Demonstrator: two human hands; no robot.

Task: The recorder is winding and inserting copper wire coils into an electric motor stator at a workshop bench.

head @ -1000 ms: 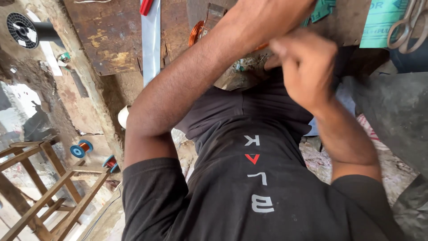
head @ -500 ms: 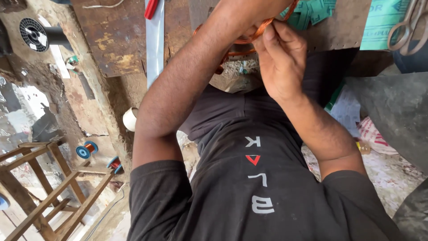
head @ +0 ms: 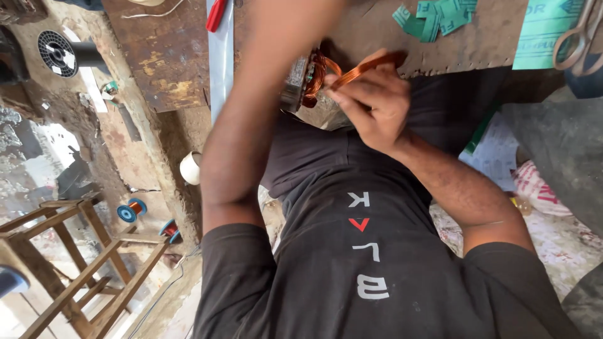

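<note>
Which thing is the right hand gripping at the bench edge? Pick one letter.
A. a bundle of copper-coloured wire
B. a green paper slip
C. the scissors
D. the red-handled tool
A: the right hand pinches a copper wire bundle that leads into the motor stator, while the scissors, green paper slips and red-handled tool lie untouched on the workbench.

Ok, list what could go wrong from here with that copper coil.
1. The right hand pulls a copper coil out from the motor stator; a hard tug could kink the wire or scrape its coating on the core edge.
2. The stator sits at the edge of the wooden workbench, so it might slip off.
3. The left hand is hidden behind the forearm, so its grip is unclear.
</note>
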